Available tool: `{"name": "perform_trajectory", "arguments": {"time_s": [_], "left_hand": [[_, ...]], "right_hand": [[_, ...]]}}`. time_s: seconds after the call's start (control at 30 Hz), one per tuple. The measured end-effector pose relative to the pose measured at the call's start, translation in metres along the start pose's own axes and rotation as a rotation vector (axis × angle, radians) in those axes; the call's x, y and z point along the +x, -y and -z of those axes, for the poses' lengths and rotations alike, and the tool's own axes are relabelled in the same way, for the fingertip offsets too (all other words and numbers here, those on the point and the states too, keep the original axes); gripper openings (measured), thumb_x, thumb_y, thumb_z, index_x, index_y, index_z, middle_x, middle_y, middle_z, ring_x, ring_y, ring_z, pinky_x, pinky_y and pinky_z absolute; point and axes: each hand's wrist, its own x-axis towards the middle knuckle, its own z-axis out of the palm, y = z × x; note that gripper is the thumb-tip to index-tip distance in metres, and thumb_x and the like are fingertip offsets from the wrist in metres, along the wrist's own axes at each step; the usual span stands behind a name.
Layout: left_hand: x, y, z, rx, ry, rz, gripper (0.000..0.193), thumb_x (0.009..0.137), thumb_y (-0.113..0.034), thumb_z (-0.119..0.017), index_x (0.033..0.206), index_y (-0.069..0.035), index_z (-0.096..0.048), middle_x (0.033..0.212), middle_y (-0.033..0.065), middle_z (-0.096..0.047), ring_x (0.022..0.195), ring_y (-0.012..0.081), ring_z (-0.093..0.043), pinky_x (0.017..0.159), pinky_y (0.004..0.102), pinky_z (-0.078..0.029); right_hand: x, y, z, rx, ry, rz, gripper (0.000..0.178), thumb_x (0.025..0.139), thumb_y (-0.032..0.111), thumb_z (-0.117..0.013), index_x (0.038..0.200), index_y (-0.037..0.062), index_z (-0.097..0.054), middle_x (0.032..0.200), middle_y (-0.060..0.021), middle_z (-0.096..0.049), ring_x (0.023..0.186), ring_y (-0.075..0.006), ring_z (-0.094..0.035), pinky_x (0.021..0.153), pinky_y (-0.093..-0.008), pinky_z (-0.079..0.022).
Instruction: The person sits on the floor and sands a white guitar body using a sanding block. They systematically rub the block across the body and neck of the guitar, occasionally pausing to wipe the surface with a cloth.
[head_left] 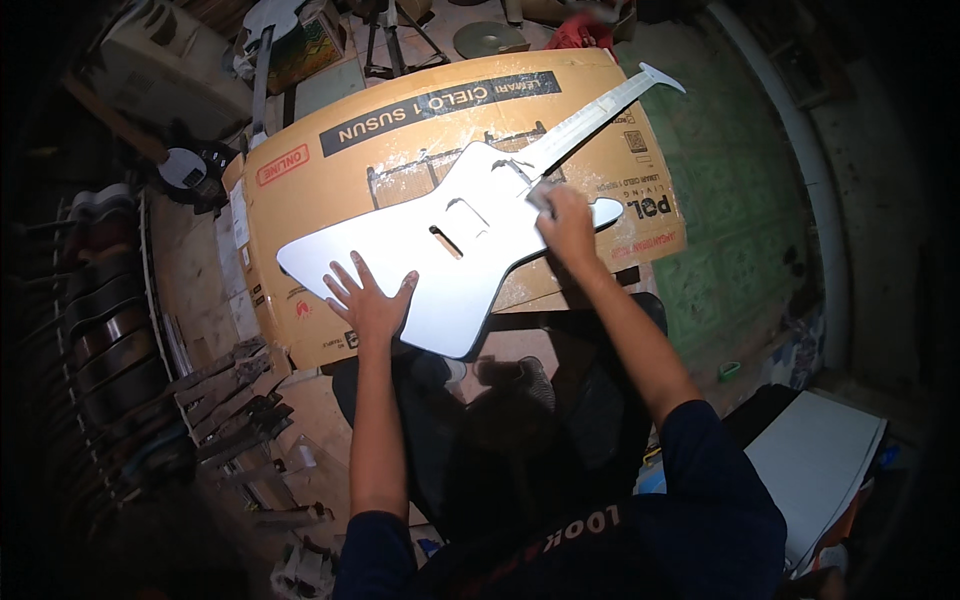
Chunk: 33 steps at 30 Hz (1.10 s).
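Observation:
A white, angular electric guitar body (380, 240) with its neck (590, 122) attached lies flat on a cardboard sheet (300, 195). Its neck points to the far right, and cut-out cavities show in the body's face. My left hand (372, 305) rests on the near left wing, fingers spread flat. Closed around a small grey pad (541, 196), my right hand (570, 232) presses at the body near the neck joint. The pad's exact kind is hard to make out, being partly hidden by the fingers.
Several curved guitar parts (105, 330) stand in a rack at the left. Dark wood offcuts (245, 420) lie near it. Another guitar-like piece (275, 15) leans at the far left. Green floor tiles (735, 220) stretch along the right, with a white panel (815, 465) at the near right.

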Motion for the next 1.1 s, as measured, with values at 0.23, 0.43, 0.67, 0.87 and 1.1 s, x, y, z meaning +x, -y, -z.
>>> {"name": "perform_trajectory", "arguments": {"time_s": [0.23,0.43,0.67,0.87,1.1], "left_hand": [[0.000,0.002,0.001,-0.024,-0.010,0.007,0.124,0.077,-0.081,-0.064,0.162,-0.006,-0.015,0.165,0.0327,0.000,0.153,0.0507,0.008,0.120,0.0671,0.001],[0.001,0.004,-0.002,-0.040,-0.011,-0.015,0.123,0.077,-0.082,-0.062,0.162,-0.005,-0.015,0.165,0.0337,0.000,0.153,0.0516,0.008,0.119,0.0678,0.002],[0.002,0.006,-0.004,-0.012,-0.014,-0.026,0.124,0.078,-0.083,-0.060,0.163,-0.006,-0.011,0.165,0.0344,0.001,0.152,0.0521,0.008,0.118,0.0687,0.001],[0.002,0.006,-0.008,-0.013,-0.040,-0.040,0.124,0.078,-0.083,-0.059,0.162,-0.005,-0.011,0.165,0.0345,0.001,0.152,0.0524,0.007,0.118,0.0689,0.001],[-0.001,0.010,-0.002,-0.033,-0.021,-0.029,0.121,0.080,-0.080,-0.060,0.162,-0.004,-0.015,0.164,0.0355,0.000,0.152,0.0533,0.009,0.118,0.0692,0.003]], "right_hand": [[-0.042,0.079,-0.009,0.160,0.139,-0.011,0.028,0.075,0.002,-0.062,0.099,0.0079,-0.074,0.106,-0.0126,-0.071,0.100,-0.0369,-0.064,0.091,-0.0475,-0.049],[-0.136,0.126,-0.034,0.290,0.379,0.431,0.038,0.076,0.010,-0.067,0.113,0.0177,-0.071,0.123,-0.0061,-0.066,0.109,-0.0294,-0.061,0.097,-0.0435,-0.048],[-0.004,0.052,0.012,-0.051,-0.050,-0.166,0.031,0.076,0.003,-0.061,0.106,0.0092,-0.071,0.105,-0.0136,-0.069,0.101,-0.0343,-0.062,0.091,-0.0464,-0.049],[-0.121,0.139,-0.054,0.214,0.196,0.238,0.039,0.074,0.004,-0.065,0.110,0.0147,-0.072,0.115,-0.0101,-0.069,0.104,-0.0308,-0.064,0.090,-0.0438,-0.052],[-0.060,0.091,-0.030,0.213,0.135,0.178,0.040,0.075,0.003,-0.060,0.113,0.0082,-0.070,0.117,-0.0126,-0.068,0.110,-0.0344,-0.061,0.094,-0.0469,-0.049]]}}
